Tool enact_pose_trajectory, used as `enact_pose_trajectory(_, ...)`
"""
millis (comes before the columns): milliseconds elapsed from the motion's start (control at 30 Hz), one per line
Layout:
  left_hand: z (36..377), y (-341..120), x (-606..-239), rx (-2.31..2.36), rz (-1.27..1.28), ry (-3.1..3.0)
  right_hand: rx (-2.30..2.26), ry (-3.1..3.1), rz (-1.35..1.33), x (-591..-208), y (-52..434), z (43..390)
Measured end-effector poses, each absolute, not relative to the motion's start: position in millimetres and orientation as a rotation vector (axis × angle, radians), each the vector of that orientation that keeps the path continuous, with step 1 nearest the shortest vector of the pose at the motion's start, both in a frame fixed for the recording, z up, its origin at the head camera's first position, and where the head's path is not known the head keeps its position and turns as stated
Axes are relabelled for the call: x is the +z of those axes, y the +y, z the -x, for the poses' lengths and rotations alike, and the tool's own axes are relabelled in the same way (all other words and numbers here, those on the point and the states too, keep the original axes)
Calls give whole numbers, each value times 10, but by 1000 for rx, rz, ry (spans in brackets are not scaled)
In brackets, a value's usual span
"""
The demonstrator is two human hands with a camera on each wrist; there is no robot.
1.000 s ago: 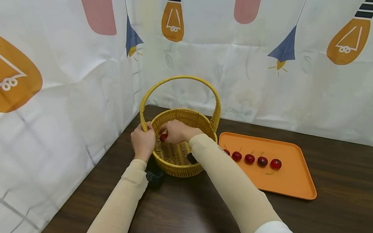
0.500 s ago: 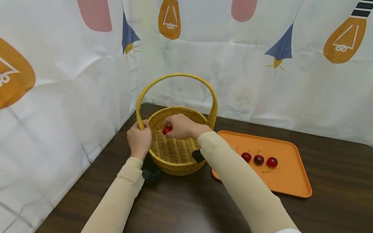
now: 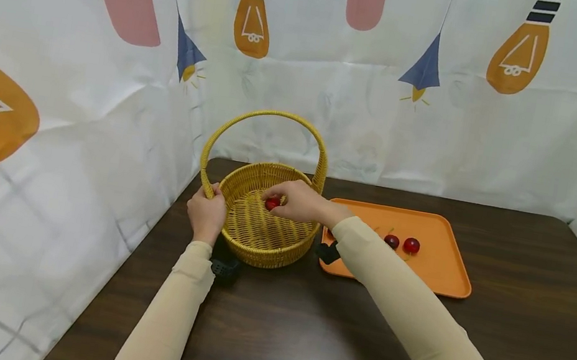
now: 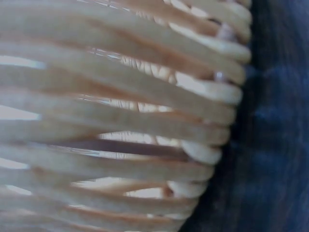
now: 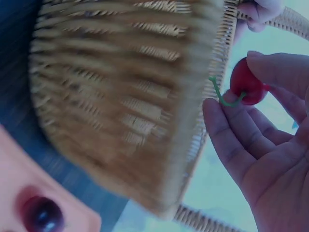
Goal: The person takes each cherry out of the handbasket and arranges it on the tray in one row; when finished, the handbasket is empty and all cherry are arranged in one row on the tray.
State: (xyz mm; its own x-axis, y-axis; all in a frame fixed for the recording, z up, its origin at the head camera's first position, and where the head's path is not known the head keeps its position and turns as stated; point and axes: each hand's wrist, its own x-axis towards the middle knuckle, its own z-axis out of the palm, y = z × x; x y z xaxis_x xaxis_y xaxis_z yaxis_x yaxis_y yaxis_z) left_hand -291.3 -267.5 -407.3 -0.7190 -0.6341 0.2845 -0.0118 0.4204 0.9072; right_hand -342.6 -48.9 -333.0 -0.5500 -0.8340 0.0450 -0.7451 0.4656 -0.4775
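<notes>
A red cherry [image 3: 272,203] is pinched in the right hand [image 3: 301,201] above the inside of the yellow wicker basket [image 3: 255,244]. The left hand [image 3: 206,214] grips the basket's handle base. Just beside, an orange tray [image 3: 440,273] on the dark surface [image 3: 523,343] carries 2 cherries [image 3: 402,243].

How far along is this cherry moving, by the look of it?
Midway, it seems. Done: two cherries show on the tray, though the right arm may hide more. In hand: the right hand pinches a cherry above the basket, while the left hand grips its handle base. Left: the basket floor that shows looks bare, so this may be the last one.
</notes>
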Motion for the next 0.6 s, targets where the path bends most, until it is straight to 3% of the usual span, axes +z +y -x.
enact_pose_trajectory(600, 2930, -2689, -4088, -1298, -507, -2075, -1118, 2629, 1121, -3486, 328, 3383)
